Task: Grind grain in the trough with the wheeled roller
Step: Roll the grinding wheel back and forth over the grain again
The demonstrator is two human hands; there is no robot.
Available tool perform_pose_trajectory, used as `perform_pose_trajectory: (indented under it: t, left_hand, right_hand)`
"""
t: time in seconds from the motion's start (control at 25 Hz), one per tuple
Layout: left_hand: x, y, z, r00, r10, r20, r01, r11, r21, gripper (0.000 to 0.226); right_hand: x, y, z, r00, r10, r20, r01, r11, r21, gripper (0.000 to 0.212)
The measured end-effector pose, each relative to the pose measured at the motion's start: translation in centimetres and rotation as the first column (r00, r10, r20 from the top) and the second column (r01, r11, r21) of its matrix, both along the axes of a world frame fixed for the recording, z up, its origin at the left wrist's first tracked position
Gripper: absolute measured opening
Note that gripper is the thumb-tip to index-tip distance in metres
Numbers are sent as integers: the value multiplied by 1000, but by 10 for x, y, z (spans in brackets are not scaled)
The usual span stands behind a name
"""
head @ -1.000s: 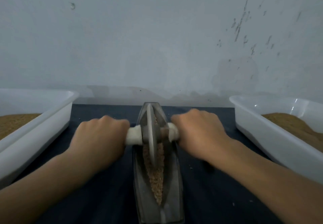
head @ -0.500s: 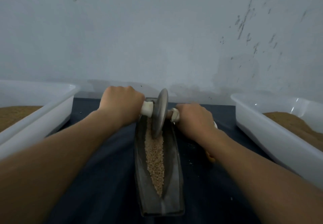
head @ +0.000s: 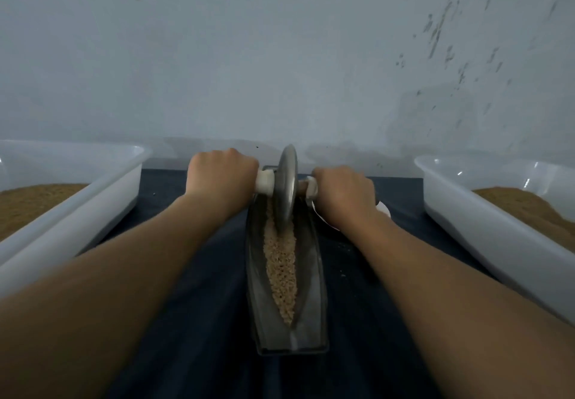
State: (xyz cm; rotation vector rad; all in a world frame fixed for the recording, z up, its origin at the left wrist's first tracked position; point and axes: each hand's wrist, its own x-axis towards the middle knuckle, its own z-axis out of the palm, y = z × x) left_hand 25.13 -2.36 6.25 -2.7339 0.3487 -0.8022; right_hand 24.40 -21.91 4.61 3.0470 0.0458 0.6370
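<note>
Wheeled roller farther up the trough than before, left hand and right hand tight round its handles.

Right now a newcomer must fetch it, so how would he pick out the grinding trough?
Find the dark cloth between the left tub and the right tub. At its middle lies the trough, a long narrow channel pointing at the wall. Unlike the white tubs, it is grey metal, boat-shaped, with grain along its groove.
</note>
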Motion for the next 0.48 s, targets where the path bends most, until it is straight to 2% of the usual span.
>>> perform_pose_trajectory:
  t: [0.08, 0.12, 0.16, 0.28, 0.32, 0.4, 0.48]
  left_hand:
    - [0, -1, 8, 999, -15, -46, 16, 1000, 16, 15]
    - [-13, 5, 4, 999, -35, -23, 36, 999, 33, 11]
    - [-29, 15, -7, 998, -69, 9, 69, 997, 36, 11]
    - [-76, 41, -29, 951, -276, 139, 277, 961, 13, 47]
    - [-78, 47, -33, 927, -323, 192, 330, 944, -1, 51]
    - [-69, 45, -36, 945, -276, 175, 284, 958, -22, 50]
    - [-39, 30, -40, 988, -123, 97, 129, 990, -55, 36]
  right_hand:
    - [-7, -3, -1, 999, 18, -37, -19, 1000, -17, 9]
    - [-21, -8, -4, 998, 57, -14, -58, 997, -57, 8]
    - [-38, -14, -9, 992, 112, 53, -106, 988, -114, 14]
    - [-88, -21, -9, 905, 277, 323, -170, 931, -322, 38]
    - [-91, -21, -4, 893, 291, 344, -165, 921, -351, 42]
    - [-82, -12, -1, 945, 209, 250, -111, 928, -355, 44]
    - [-51, -1, 0, 989, 78, 127, -32, 943, -332, 30]
